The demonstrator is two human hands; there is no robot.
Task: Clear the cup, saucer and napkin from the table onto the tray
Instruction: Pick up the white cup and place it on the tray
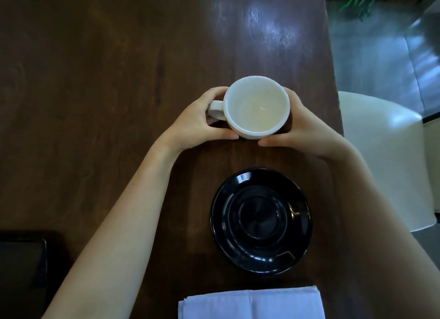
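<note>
Both hands, left hand (200, 118) and right hand (302, 128), are clasping the round white ceramic cup (256, 107) beyond the glossy black saucer (261, 221); the folded white napkin (252, 303) is lying nearer, on the dark wooden table (107, 68).

Glossy black saucer (261, 221), wooden table (107, 80)

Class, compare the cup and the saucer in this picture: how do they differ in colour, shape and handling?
The cup is white; the saucer is glossy black. The cup is deep with a handle; the saucer is flat and wider. The left hand and right hand clasp the cup; the saucer lies untouched, nearer the person. Both are round, empty and over the dark wooden table.
</note>
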